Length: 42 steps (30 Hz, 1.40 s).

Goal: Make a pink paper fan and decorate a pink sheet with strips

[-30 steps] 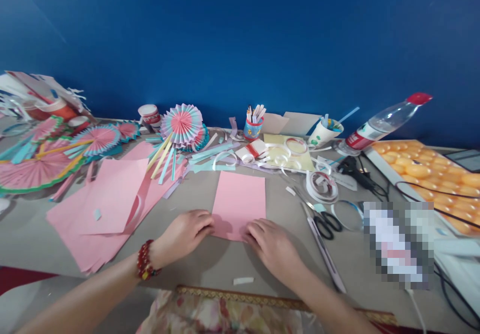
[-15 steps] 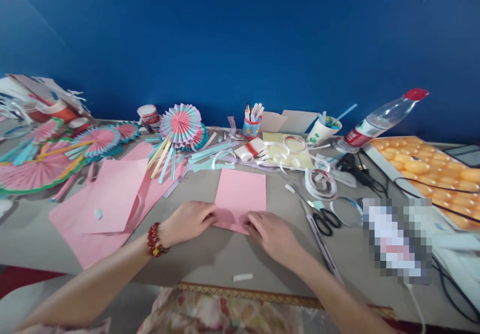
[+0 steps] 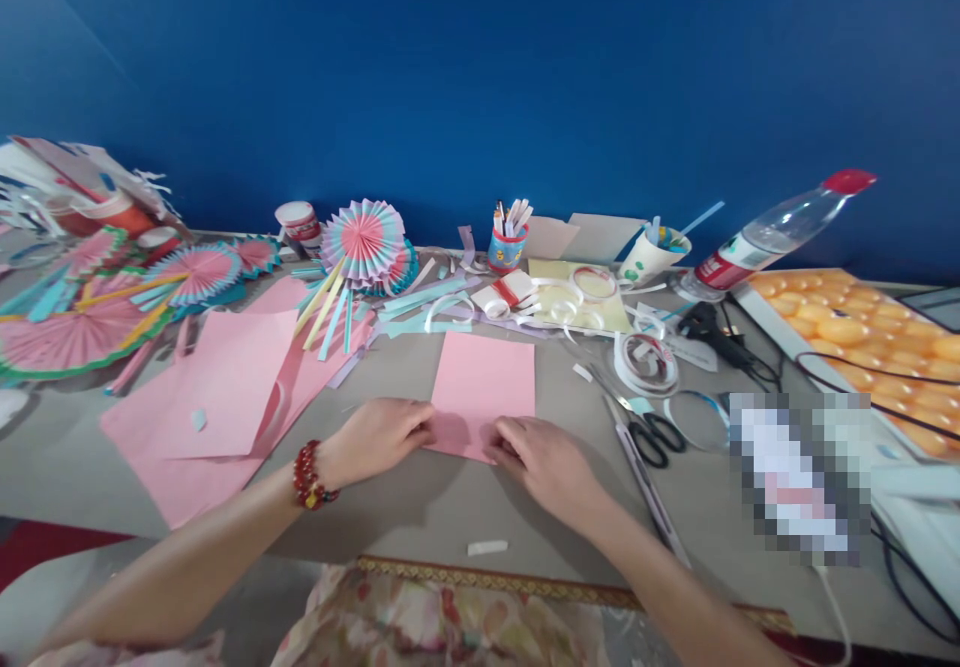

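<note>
A pink sheet of paper lies on the grey table in front of me, its near edge between my two hands. My left hand is closed, with thumb and fingers pinching the sheet's near left corner. At the near right corner my right hand has its curled fingers on the same paper. The fingertips of both hands are partly hidden. A small white strip lies nearer to me, by the table edge.
Larger pink sheets and pleated paper fans lie to the left. On the right are scissors, a utility knife, tape rolls, a glue gun and a leaning plastic bottle. A pen cup stands by the blue wall.
My hands and the pink sheet keep nearly the same position. The whole view has shifted very slightly.
</note>
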### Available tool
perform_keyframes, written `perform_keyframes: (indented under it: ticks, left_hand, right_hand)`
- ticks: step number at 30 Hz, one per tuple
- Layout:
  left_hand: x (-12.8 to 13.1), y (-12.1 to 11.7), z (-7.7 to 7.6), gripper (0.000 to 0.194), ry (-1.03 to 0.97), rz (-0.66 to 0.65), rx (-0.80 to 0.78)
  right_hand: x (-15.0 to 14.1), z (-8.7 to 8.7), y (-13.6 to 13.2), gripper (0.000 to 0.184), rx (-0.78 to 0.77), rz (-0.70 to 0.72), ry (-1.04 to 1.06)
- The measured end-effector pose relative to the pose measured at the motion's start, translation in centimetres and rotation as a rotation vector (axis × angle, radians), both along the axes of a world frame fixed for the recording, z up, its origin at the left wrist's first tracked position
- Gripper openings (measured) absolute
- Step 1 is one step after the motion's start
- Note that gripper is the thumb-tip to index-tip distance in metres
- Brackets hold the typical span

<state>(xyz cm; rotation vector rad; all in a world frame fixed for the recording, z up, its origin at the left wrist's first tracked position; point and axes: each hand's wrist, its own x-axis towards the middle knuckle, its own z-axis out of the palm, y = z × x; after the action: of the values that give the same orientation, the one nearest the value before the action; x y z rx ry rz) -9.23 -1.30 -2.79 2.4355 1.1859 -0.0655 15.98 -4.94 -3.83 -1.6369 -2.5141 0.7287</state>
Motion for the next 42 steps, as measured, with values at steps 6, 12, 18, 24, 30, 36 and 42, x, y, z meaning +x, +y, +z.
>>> perform_keyframes:
  ticks: [6,12,18,24,30,36,42]
  left_hand:
    - [0.15,-0.14,0.31,0.019,0.014,-0.008,-0.005]
    - [0.34,-0.34,0.53,0.018,0.029,-0.004,-0.008]
    - [0.32,-0.56,0.39,0.017,0.080,-0.016,0.017]
    - [0.14,-0.71,-0.01,0.018,0.080,-0.029,0.031]
    - [0.17,-0.75,0.00,0.018,0.098,-0.035,0.039]
    - [0.09,-0.83,-0.20,0.019,0.094,-0.038,0.049]
    - [0.15,-0.79,-0.11,0.018,0.113,-0.046,0.066]
  right_hand:
    - [0.05,-0.09,-0.03,0.016,0.011,-0.001,0.006]
    - [0.00,-0.05,-0.12,0.014,0.011,-0.001,-0.005]
    - [0.00,-0.31,-0.08,0.014,0.022,0.017,-0.019]
    - [0.04,0.07,0.04,0.015,-0.003,0.010,0.021]
    - [0.21,0.33,0.09,0.015,-0.009,0.021,0.047]
    - [0.31,0.22,0.13,0.016,0.006,0.037,0.045]
    - [0.24,0.44,0.12,0.013,0.004,0.044,0.038]
